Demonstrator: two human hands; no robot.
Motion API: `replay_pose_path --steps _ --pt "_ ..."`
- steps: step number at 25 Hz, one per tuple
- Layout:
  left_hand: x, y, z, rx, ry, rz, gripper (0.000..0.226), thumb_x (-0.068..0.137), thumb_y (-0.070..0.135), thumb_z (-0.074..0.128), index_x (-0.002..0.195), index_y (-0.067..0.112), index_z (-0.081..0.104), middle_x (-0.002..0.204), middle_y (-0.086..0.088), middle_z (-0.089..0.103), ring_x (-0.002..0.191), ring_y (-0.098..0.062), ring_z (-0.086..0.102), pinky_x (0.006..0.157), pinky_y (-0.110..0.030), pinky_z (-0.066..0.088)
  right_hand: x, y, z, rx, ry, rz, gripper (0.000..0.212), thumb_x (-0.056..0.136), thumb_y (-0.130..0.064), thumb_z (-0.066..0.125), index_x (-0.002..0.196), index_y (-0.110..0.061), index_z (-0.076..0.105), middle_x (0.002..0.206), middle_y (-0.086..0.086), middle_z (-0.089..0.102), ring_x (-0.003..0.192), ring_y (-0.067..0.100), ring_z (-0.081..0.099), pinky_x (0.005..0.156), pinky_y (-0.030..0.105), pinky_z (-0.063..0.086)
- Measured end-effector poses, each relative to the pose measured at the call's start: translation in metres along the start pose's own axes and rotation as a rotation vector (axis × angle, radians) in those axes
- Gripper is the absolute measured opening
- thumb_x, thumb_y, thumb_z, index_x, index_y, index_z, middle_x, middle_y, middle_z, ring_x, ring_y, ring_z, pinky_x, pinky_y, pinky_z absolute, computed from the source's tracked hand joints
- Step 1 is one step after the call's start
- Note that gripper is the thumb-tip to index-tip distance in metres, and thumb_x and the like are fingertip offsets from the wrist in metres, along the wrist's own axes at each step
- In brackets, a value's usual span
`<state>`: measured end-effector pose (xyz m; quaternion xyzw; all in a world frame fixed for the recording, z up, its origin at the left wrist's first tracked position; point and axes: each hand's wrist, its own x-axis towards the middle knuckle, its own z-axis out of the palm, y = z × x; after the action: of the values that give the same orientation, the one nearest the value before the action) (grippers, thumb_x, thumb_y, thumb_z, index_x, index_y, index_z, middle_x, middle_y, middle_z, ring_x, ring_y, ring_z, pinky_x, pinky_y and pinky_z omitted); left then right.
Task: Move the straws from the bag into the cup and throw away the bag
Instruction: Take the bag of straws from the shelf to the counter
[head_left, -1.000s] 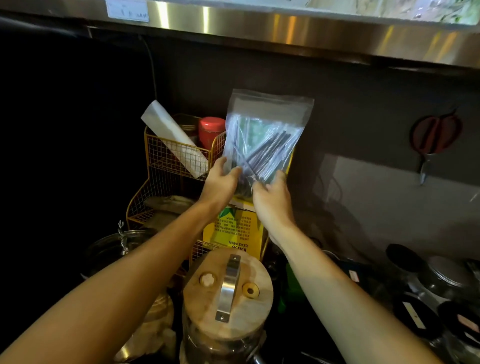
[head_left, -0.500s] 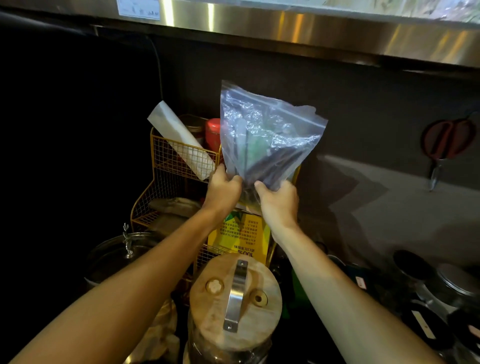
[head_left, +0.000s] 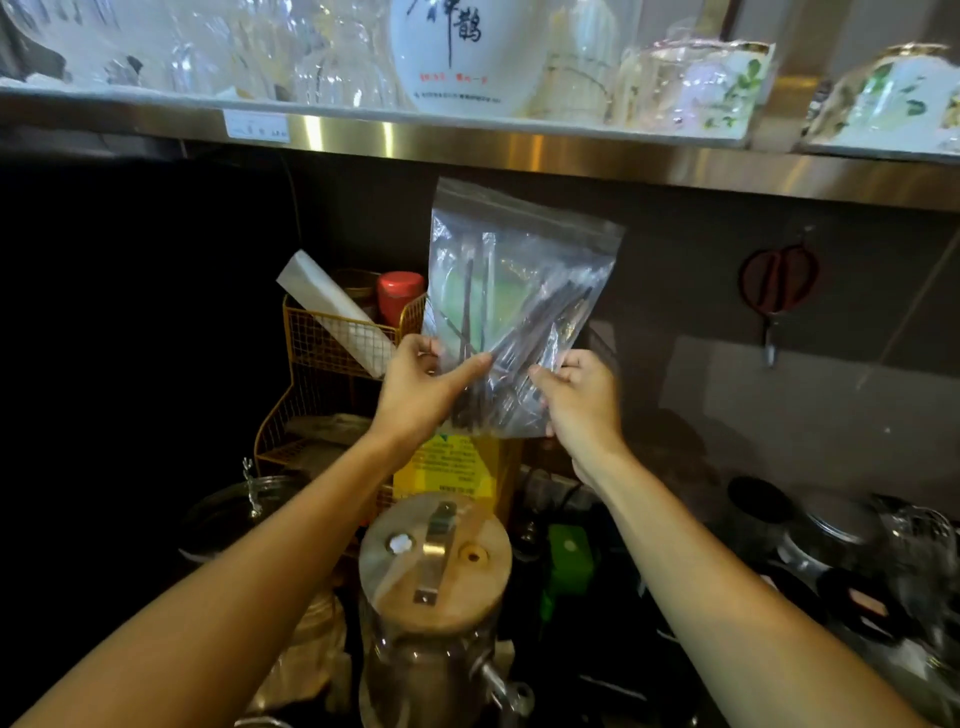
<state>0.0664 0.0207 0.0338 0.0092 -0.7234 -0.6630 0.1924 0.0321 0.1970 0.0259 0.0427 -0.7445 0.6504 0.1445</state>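
Note:
A clear zip bag (head_left: 519, 260) is held upright in front of me, zip edge at the top. Several dark straws (head_left: 524, 338) lie slanted inside it, bunched toward the bottom. My left hand (head_left: 421, 395) grips the bag's lower left corner with the thumb across the front. My right hand (head_left: 582, 400) pinches the lower right part. No cup for the straws can be picked out for sure among the glassware.
A steel shelf (head_left: 519, 150) with glasses and a white jar runs overhead. Behind the bag stands a yellow wire rack (head_left: 322, 348) with a red-lidded jar (head_left: 399, 296). Below are a glass jar with a wooden lid (head_left: 434, 566), dark-lidded jars (head_left: 831, 571) at right, and red scissors (head_left: 776, 280) on the wall.
The bag has been lifted a little and spread flatter between my hands, which have moved apart. My view has tilted up, showing the shelf of glassware.

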Motion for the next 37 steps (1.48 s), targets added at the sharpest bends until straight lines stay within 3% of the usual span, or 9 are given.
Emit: replay_pose_path --steps 3,6,10,12,16,20,26,30,37 --pt "-0.026 0.011 0.02 0.031 -0.027 0.052 0.037 0.085 0.021 0.084 0.115 0.005 0.068 0.095 -0.002 0.078 0.076 -0.007 0.077 0.066 -0.021 0.06 -0.023 -0.005 -0.041 0.009 0.016 0.018 0.007 0.097 -0.001 0.067 0.09 -0.004 0.067 0.065 0.006 0.059 0.04 0.001 0.047 0.035 0.017 0.034" --pt "-0.059 0.015 0.049 0.037 -0.06 0.061 0.027 0.089 0.016 0.081 0.101 -0.007 0.072 0.082 -0.008 0.073 0.066 -0.01 0.068 0.054 -0.018 0.053 -0.05 -0.003 -0.091 -0.025 0.019 -0.008 0.018 0.096 -0.002 0.069 0.085 -0.017 0.069 0.071 0.004 0.068 0.045 -0.002 0.052 0.041 0.014 0.038" --pt "-0.104 0.001 0.089 -0.018 -0.16 0.038 0.014 0.085 0.012 0.083 0.085 0.004 0.071 0.068 0.002 0.067 0.057 -0.002 0.059 0.055 -0.016 0.048 -0.088 0.014 -0.165 -0.037 0.011 0.014 0.024 0.096 -0.003 0.072 0.079 -0.02 0.069 0.07 -0.004 0.071 0.054 -0.002 0.061 0.051 0.016 0.047" --pt "-0.133 -0.012 0.112 -0.086 -0.22 0.019 0.017 0.081 0.006 0.085 0.08 0.01 0.068 0.064 0.008 0.068 0.057 -0.001 0.061 0.058 -0.016 0.049 -0.113 0.027 -0.203 -0.067 0.011 0.057 0.025 0.096 -0.006 0.073 0.077 -0.022 0.067 0.072 -0.004 0.074 0.056 0.002 0.064 0.045 0.02 0.044" --pt "-0.187 -0.043 0.147 -0.201 -0.439 -0.081 0.048 0.08 0.0 0.083 0.124 0.013 0.07 0.105 -0.007 0.081 0.099 -0.024 0.077 0.09 -0.038 0.061 -0.162 0.059 -0.269 -0.116 -0.013 0.137 0.017 0.095 -0.011 0.075 0.082 -0.021 0.069 0.077 0.001 0.078 0.06 0.019 0.063 0.038 0.022 0.038" --pt "-0.242 -0.072 0.176 -0.24 -0.646 -0.192 0.038 0.083 0.008 0.082 0.12 0.017 0.075 0.116 -0.005 0.079 0.108 -0.019 0.076 0.086 -0.027 0.061 -0.21 0.101 -0.316 -0.137 0.0 0.269 0.005 0.094 -0.009 0.075 0.094 -0.012 0.071 0.096 0.009 0.08 0.08 0.018 0.073 0.046 0.022 0.047" --pt "-0.326 -0.127 0.227 -0.177 -0.513 -0.311 0.019 0.088 0.016 0.079 0.107 0.018 0.081 0.108 0.001 0.082 0.105 -0.015 0.077 0.093 -0.03 0.06 -0.286 0.171 -0.368 -0.146 0.024 0.41 0.003 0.095 -0.013 0.075 0.093 -0.012 0.073 0.089 0.012 0.076 0.077 0.017 0.074 0.051 0.023 0.053" --pt "-0.365 -0.159 0.23 -0.153 -0.489 -0.408 0.012 0.081 0.018 0.083 0.09 0.025 0.085 0.099 0.0 0.083 0.095 -0.015 0.079 0.081 -0.024 0.06 -0.323 0.209 -0.389 -0.139 -0.013 0.479 0.008 0.094 -0.009 0.076 0.087 -0.01 0.073 0.086 0.016 0.074 0.07 0.016 0.071 0.052 0.024 0.055" --pt "-0.392 -0.173 0.232 -0.181 -0.428 -0.476 0.04 0.083 0.003 0.081 0.121 0.007 0.073 0.113 -0.007 0.08 0.107 -0.017 0.076 0.086 -0.023 0.06 -0.351 0.247 -0.395 -0.199 -0.099 0.551 0.013 0.094 -0.006 0.075 0.083 -0.013 0.074 0.083 0.006 0.074 0.07 0.011 0.071 0.057 0.021 0.057"
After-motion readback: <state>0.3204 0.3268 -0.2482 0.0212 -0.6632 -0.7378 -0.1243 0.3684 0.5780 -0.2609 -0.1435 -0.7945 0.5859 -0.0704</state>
